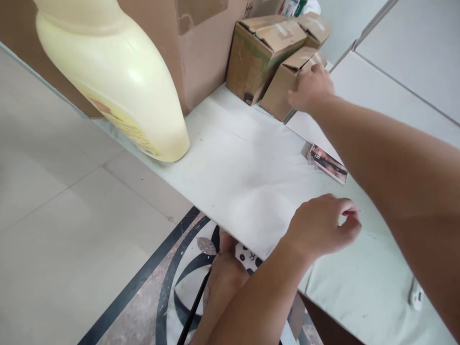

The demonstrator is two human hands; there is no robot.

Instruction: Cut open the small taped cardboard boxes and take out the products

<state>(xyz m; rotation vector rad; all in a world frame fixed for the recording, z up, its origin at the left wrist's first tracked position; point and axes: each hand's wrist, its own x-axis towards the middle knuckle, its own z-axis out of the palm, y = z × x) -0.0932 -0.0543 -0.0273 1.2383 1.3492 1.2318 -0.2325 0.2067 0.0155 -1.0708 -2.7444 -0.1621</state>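
Note:
My right hand (313, 88) reaches across to a small brown cardboard box (282, 88) at the back. Its thumb lies along the box's near side and its fingers bend round the right edge, partly out of sight. Nearer to me, my left hand (323, 226) hovers over the pale covered surface (247, 172). The fingers of that hand curl in to meet the thumb, with a small gap inside the loop and nothing visible in it. Between the two arms lies a flat narrow box with a picture on it (328, 164).
A larger cardboard box (266, 43) and another small carton (314, 26) stand beside the held one. On the left are a big pale-yellow bottle (122, 91) and a tall carton (204, 52). A small white device (416, 294) lies at lower right. White panels (406, 62) border the right side.

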